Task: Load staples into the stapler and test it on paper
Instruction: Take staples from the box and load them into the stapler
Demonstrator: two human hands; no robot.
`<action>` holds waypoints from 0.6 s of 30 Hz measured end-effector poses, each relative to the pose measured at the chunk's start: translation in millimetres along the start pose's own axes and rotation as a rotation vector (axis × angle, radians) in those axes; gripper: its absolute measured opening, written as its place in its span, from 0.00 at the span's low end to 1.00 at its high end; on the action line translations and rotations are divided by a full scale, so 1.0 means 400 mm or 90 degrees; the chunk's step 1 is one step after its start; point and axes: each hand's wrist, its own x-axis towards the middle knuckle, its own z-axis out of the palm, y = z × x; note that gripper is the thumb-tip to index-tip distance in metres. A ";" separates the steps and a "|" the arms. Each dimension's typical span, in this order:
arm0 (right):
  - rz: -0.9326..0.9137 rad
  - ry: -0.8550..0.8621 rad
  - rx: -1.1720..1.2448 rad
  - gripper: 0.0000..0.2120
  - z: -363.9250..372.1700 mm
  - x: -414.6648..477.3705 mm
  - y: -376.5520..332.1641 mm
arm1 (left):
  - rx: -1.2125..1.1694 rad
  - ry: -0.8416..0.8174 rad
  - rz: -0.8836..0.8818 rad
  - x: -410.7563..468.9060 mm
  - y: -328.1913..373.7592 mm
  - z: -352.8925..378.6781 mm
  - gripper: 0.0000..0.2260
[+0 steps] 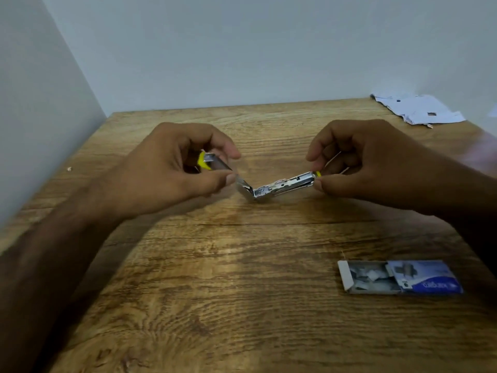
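A small silver stapler [279,186] with yellow ends is swung wide open in a V above the wooden table [242,265], its hinge lowest. My left hand [172,168] pinches the left half near its yellow tip. My right hand [357,160] pinches the far end of the right half, whose staple channel faces up. An opened blue and white staple box [398,277] lies at the front right with loose staple strips in its tray. White paper [419,110] lies at the table's back right corner.
Pale walls close in on the table along its left and back edges. A tiny scrap [69,169] lies near the left edge. Bare wood stretches between my arms and the near edge.
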 end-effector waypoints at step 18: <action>0.000 0.080 0.483 0.16 0.095 -0.011 -0.040 | -0.375 0.081 -0.107 0.002 0.015 0.143 0.11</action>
